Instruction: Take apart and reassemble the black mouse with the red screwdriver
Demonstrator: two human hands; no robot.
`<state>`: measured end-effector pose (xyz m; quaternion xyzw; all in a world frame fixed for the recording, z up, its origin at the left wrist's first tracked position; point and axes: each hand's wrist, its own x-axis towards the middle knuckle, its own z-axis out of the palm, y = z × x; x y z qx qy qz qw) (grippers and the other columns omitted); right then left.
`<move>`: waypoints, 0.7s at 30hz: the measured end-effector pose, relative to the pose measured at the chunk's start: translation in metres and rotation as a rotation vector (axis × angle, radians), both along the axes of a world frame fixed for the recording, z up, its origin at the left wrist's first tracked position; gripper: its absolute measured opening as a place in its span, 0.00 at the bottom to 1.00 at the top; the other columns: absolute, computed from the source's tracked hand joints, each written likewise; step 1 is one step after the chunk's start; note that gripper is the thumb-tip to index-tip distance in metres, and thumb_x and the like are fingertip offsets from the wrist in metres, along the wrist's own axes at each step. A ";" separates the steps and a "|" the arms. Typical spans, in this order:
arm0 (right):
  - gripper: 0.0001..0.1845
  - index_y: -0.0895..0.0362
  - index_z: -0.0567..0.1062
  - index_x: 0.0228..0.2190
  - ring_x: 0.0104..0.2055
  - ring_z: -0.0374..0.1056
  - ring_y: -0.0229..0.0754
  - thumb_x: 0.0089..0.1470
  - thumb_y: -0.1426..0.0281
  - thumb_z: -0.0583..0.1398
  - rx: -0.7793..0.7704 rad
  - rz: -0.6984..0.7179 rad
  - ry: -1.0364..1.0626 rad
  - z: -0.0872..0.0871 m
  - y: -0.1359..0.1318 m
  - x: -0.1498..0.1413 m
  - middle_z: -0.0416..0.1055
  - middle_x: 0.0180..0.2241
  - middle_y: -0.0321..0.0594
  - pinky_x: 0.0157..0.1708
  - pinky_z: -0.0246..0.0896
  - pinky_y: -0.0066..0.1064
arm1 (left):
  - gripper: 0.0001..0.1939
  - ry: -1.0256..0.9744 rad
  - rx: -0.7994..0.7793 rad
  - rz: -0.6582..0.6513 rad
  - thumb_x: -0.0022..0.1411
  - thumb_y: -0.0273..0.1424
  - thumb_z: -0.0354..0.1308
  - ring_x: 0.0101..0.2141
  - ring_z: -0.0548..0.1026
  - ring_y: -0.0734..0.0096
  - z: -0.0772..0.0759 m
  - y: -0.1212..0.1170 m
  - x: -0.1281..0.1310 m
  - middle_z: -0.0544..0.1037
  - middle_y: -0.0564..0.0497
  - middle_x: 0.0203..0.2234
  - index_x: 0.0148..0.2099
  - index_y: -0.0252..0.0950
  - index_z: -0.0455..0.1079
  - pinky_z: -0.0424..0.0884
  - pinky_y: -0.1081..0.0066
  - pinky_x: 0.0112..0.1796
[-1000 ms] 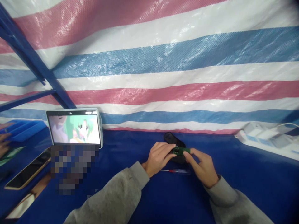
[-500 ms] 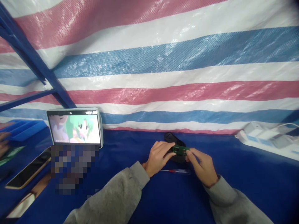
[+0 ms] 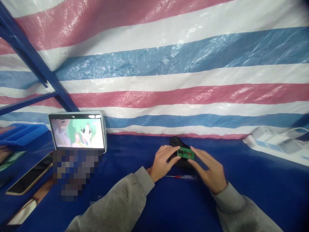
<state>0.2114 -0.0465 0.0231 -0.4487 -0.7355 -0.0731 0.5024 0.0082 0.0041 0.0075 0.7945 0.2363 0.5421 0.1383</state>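
Between my two hands is a small green circuit board [image 3: 185,153] with dark parts on its face. My left hand [image 3: 163,162] pinches its left end between thumb and fingers. At the right end, the thumb and fingers of my right hand [image 3: 210,170] grip the board's edges. Behind and below the board lies a black plastic shell [image 3: 177,141], partly covered by my hands and the board; its exact kind is unclear. A screwdriver [image 3: 185,177] with a red and clear handle rests on the blue table just in front of the shell.
A tablet [image 3: 77,133] showing a cartoon stands at the left. Near it are a phone [image 3: 30,175] and a blue tray [image 3: 23,133]. A blurred hand of another person [image 3: 4,154] shows at the left edge. A white power strip [image 3: 277,148] with plugs lies at the right.
My right thumb has moved off the face of the board to its near edge, so more of the board shows. The board has shifted slightly left and up. My left hand stays nearly still.
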 end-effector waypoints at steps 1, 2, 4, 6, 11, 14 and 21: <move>0.19 0.53 0.75 0.52 0.44 0.77 0.44 0.58 0.68 0.63 -0.003 -0.001 0.002 -0.001 0.000 0.001 0.79 0.45 0.44 0.47 0.74 0.34 | 0.17 -0.006 0.007 -0.015 0.67 0.32 0.61 0.42 0.77 0.62 0.000 0.000 0.000 0.81 0.45 0.42 0.57 0.38 0.71 0.73 0.60 0.45; 0.18 0.53 0.76 0.50 0.43 0.77 0.44 0.58 0.67 0.62 -0.009 -0.002 0.006 -0.001 0.000 0.002 0.79 0.44 0.43 0.46 0.74 0.34 | 0.17 -0.008 0.014 -0.029 0.67 0.32 0.61 0.42 0.77 0.63 0.001 0.000 0.000 0.81 0.45 0.42 0.57 0.37 0.71 0.73 0.60 0.45; 0.13 0.53 0.78 0.46 0.42 0.77 0.44 0.60 0.67 0.61 -0.045 -0.009 0.012 -0.002 0.000 0.003 0.80 0.42 0.42 0.45 0.73 0.34 | 0.18 -0.005 0.022 -0.045 0.66 0.32 0.62 0.42 0.77 0.63 0.000 0.000 0.000 0.81 0.45 0.42 0.57 0.37 0.71 0.73 0.60 0.45; 0.10 0.53 0.79 0.41 0.38 0.78 0.42 0.61 0.66 0.59 -0.097 -0.021 0.017 -0.001 -0.001 0.003 0.81 0.37 0.41 0.43 0.73 0.33 | 0.19 0.003 0.024 -0.036 0.66 0.34 0.62 0.41 0.77 0.63 0.000 0.000 0.000 0.81 0.45 0.41 0.58 0.37 0.70 0.74 0.60 0.44; 0.16 0.54 0.77 0.27 0.25 0.72 0.38 0.63 0.62 0.56 -0.239 -0.003 0.065 0.008 -0.006 -0.003 0.76 0.23 0.36 0.31 0.68 0.28 | 0.21 0.026 0.032 0.004 0.68 0.36 0.59 0.40 0.77 0.63 -0.001 0.000 0.001 0.80 0.45 0.39 0.60 0.36 0.68 0.75 0.61 0.43; 0.20 0.53 0.74 0.24 0.23 0.70 0.36 0.64 0.60 0.54 -0.286 0.024 0.088 0.012 -0.007 -0.006 0.74 0.21 0.35 0.29 0.66 0.27 | 0.20 0.058 0.043 0.013 0.69 0.35 0.58 0.41 0.77 0.64 -0.001 -0.001 0.000 0.80 0.44 0.41 0.60 0.36 0.68 0.74 0.62 0.44; 0.21 0.54 0.72 0.21 0.21 0.66 0.34 0.63 0.61 0.54 -0.340 0.055 0.073 0.010 -0.005 -0.003 0.70 0.19 0.33 0.27 0.61 0.25 | 0.16 0.181 0.069 0.071 0.71 0.37 0.56 0.48 0.76 0.62 0.001 -0.001 -0.001 0.78 0.43 0.48 0.56 0.37 0.71 0.71 0.61 0.48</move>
